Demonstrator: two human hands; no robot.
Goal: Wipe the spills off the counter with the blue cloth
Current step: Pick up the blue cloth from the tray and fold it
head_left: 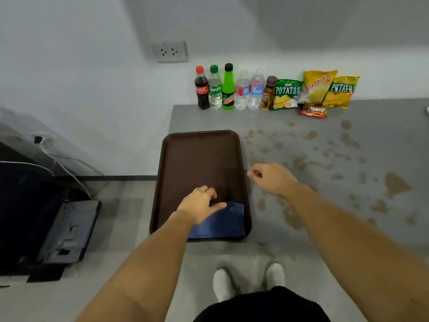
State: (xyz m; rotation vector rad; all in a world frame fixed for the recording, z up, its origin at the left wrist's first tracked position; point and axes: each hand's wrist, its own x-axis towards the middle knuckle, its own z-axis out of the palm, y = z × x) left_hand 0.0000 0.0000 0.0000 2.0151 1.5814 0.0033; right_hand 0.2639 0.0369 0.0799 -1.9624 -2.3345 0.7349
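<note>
Far left, off the desk: dark equipment (pixel 67 231) on the floor w/ a white cable (pixel 67 168) running up to the wall. Wall socket (pixel 169 51) higher up.

Brown tray (pixel 199 159) sits at the desk's (pixel 348 228) left end, long side running away from the person, mostly bare. Blue cloth (pixel 222 221) lies folded flat in the tray's near right corner. Left hand (pixel 199 204) rests on the cloth's far left edge, knuckles up, fingers curled down onto it, thumb stretched out over the fabric; whether it's pinching the cloth or just pressing on it, can't tell.

Right hand (pixel 271 178) is just right of the tray's right rim, over the desk, loosely curled w/ nothing in it, fingertips pointing toward the tray.

Back row along the wall, L to R: Coca-Cola bottle (pixel 201 88), Sprite bottle (pixel 214 87), Mountain Dew bottle (pixel 228 87), two water bottles (pixel 249 90), small brown bottle (pixel 268 93), green potato chip bag (pixel 286 94), yellow Funky bag (pixel 316 86), another yellow potato chip bag (pixel 340 91), and a red snack pack (pixel 313 112) lying in front of the bags.

Brown spills (pixel 394 183) are spattered over the desk right of the tray, small drops near the middle, bigger patches toward the right. Cloth is apart from them, still in the tray.
</note>
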